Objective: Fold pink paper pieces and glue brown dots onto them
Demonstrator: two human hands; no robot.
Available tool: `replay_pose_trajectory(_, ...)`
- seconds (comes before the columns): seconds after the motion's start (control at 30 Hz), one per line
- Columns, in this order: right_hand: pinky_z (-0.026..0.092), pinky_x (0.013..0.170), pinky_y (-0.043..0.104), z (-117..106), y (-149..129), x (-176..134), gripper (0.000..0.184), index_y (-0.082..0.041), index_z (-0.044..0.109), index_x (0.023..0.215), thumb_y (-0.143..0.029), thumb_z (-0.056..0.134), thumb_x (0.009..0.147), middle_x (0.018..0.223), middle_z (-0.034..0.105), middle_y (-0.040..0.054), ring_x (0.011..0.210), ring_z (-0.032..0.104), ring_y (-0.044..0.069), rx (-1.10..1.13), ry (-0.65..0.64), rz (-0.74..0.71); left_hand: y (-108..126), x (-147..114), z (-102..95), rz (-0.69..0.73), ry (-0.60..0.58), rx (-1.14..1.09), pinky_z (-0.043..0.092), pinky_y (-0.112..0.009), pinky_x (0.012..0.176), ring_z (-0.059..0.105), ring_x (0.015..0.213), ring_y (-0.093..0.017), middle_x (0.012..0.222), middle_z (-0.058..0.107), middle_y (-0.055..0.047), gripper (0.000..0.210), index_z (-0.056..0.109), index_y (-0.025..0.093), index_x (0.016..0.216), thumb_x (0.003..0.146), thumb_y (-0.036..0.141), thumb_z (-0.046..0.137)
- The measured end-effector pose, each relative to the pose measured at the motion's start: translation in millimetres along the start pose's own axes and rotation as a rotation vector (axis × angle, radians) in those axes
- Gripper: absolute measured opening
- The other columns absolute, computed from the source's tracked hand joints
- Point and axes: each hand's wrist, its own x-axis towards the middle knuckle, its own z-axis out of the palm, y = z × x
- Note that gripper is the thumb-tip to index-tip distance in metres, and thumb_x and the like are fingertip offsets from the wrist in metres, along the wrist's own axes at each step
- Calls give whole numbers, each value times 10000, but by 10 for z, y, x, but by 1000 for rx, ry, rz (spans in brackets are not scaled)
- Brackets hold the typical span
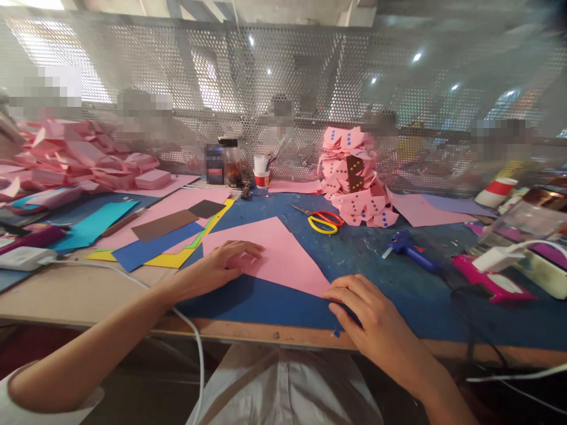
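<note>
A folded sheet of pink paper (279,254) lies on the blue work mat in front of me, its pointed side toward the far edge. My left hand (233,260) rests on the paper's left part with fingers spread, palm down. At the paper's right corner, my right hand (361,307) has its fingertips and thumb closed on the edge. Beyond the paper are scissors (322,223) with red and yellow handles. A blue glue gun (410,251) lies to the right of them.
Coloured paper strips (153,248) lie at left, before a heap of pink paper pieces (75,153). A stack of dotted pink pieces (354,177) stands at the back. A white cable (195,336) hangs over the table's front edge. Cups, a jar and a perforated screen (296,71) stand behind.
</note>
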Motion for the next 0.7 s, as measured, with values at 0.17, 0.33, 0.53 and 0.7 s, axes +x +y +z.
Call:
replay_pose_trajectory(0.17,472,923,423,11,12,6,212,-261,602,1101,-138,505,957,1100,593,44,1047,543,218,-7,6,-3,-1,3,2,1,8,-20,357,-425,1133,470,1320,-242,1394,555,-67,347,598,257,1238,908,233,494)
replay_pose_trajectory(0.33,474,924,412,16,12,4,217,-262,603,1112,-144,507,957,1103,595,44,1051,547,216,-17,9,3,-51,-27,-13,-14,-4,18,333,-430,1147,441,1339,-239,1419,532,-55,447,547,251,1294,873,134,453)
replay_pose_trajectory(0.53,462,940,407,6,2,12,223,-264,599,1123,-146,497,964,1110,591,37,1061,539,210,-23,-2,6,-142,-97,-89,-35,28,47,339,-406,1145,453,1329,-232,1401,549,-42,492,529,244,1314,850,104,441)
replay_pose_trajectory(0.7,461,939,403,1,4,19,224,-267,595,1120,-144,494,964,1112,589,35,1064,536,208,-21,1,3,-241,-158,-144,-30,32,57,372,-388,1127,465,1326,-235,1408,547,-48,421,534,250,1313,905,183,450)
